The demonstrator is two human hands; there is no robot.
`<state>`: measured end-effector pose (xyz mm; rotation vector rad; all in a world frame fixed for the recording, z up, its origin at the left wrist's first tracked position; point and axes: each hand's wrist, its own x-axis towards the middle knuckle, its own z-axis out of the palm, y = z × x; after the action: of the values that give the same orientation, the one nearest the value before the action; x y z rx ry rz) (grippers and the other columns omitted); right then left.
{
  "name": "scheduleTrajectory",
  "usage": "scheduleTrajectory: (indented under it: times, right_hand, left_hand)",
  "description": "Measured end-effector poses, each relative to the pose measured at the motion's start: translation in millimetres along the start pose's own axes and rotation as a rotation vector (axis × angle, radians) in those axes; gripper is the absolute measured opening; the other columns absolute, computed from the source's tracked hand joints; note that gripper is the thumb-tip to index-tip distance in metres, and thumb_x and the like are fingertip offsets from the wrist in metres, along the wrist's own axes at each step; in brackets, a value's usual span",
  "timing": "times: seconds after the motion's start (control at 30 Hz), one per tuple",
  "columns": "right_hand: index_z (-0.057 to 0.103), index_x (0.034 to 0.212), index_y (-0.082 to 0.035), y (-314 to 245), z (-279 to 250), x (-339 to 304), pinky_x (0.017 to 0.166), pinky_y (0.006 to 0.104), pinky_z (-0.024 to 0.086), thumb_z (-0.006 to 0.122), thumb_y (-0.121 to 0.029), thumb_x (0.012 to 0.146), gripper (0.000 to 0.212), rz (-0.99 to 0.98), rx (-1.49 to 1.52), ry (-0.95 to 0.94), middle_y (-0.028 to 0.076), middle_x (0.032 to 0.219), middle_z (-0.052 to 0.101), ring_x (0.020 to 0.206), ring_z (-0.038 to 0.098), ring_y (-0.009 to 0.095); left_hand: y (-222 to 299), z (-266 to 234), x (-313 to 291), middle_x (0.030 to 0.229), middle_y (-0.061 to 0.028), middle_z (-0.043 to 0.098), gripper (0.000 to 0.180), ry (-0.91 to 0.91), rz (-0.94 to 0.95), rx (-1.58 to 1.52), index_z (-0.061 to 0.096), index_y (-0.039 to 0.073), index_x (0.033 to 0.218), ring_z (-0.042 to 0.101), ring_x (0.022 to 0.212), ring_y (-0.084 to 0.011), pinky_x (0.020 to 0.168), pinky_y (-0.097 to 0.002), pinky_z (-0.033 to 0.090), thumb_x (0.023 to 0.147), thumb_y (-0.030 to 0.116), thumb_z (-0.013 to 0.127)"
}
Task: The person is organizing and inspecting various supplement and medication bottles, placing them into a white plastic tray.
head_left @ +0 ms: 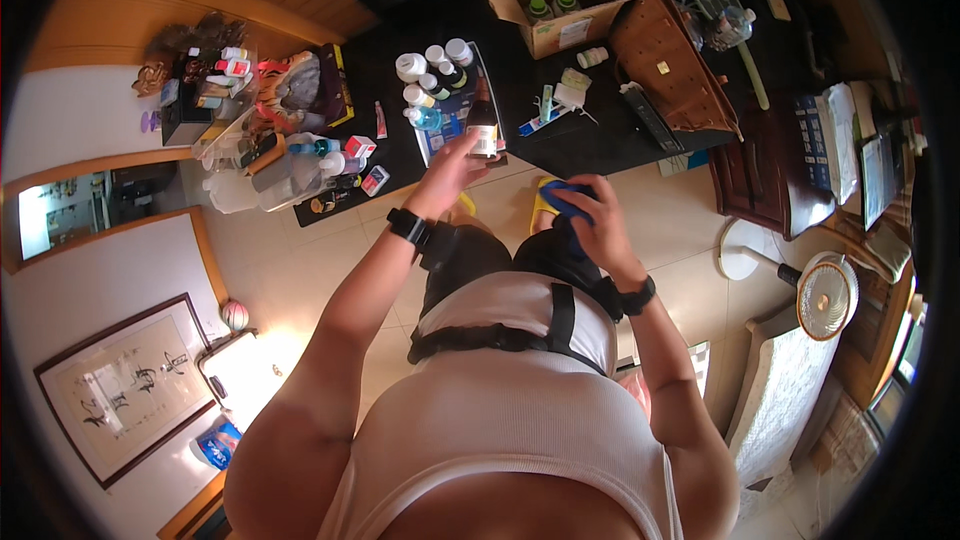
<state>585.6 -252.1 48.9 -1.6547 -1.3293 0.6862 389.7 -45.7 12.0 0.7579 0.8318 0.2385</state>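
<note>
Clearly, from my remote seat, the dark bottle (483, 123) was the thing to steer by: I saw the left hand (452, 172) reaching up to it, fingers loosely curled against its lower part, though I could not tell whether they had closed round it. The bottle stood upright on the black surface (590, 135), its long axis running from base to neck straight away from the person, on a bluish tray (440, 145). It looked dark brown, with a pale label and a slim neck. Just to the left of the bottle stood a cluster of white-capped bottles (432, 75); well to the right of it lay a brown leather bag (675, 65), and beyond the bottle an open cardboard box (572, 0) held two green-capped jars. The right hand (590, 225) hung nearer the body, below and right of the bottle, wrapped firmly round a blue object (562, 195) whose kind I could not make out. The left hand was plainly the nearer one to the bottle
</note>
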Motion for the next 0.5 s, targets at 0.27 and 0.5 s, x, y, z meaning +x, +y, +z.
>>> scheduleTrajectory:
  times: [0.27,0.5]
  right_hand:
    - [0.069,0.11,-0.004,14,-17,-29,0.097,0.0363,0.045,0.044,0.009,0.067,0.051,0.212,-0.036,0.17,0.017,0.115,0.054,0.107,0.055,0.034]
    - [0.069,0.109,-0.003,3,-11,-26,0.095,0.0376,0.046,0.044,0.006,0.068,0.048,0.295,-0.126,0.188,0.018,0.114,0.054,0.106,0.054,0.035]
  left_hand:
    - [-35,-64,76,0.097,0.0041,0.056,0.034,0.305,-0.17,-0.336,0.06,0.023,0.108,0.054,0.089,-0.0146,0.078,-0.0285,0.04,0.085,0.043,0.074]
    - [-44,-85,151,0.088,0.0041,0.063,0.025,0.458,0.146,0.17,0.06,0.014,0.09,0.055,0.073,-0.0066,0.065,-0.0233,0.039,0.079,0.021,0.081]
